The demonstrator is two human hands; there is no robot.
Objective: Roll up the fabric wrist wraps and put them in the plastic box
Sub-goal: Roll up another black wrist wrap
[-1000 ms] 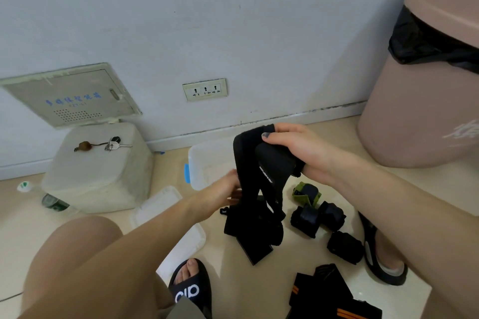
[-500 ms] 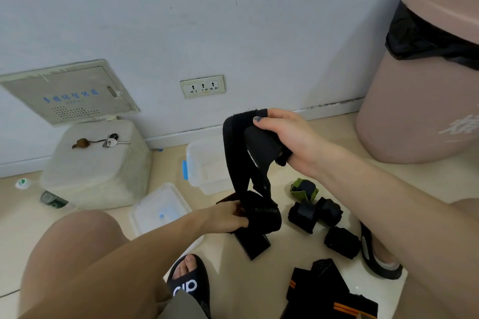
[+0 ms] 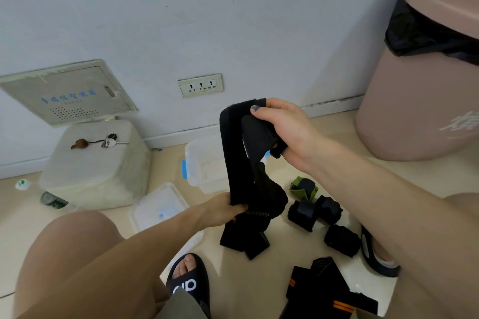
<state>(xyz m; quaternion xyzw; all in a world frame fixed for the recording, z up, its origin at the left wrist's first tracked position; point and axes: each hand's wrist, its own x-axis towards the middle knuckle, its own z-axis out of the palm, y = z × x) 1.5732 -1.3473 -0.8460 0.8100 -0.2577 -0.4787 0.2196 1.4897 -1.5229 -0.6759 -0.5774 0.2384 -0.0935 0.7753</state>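
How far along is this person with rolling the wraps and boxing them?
Partway. Four rolled wraps already sit on the floor, though none is visibly in the plastic box, whose inside is partly hidden. In hand: the right hand holds the top of a long black wrap, and the left hand grips it lower down, still unrolled. Left: the orange-striped wraps lie flat, then everything goes into the box.

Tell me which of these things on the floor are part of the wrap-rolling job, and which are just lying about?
Part of the job:
- black wrist wrap, held by the left hand and right hand
- rolled wraps
- unrolled wraps with orange stripes
- plastic box
- box lid

Just lying about:
- keys
- bin
- bottle
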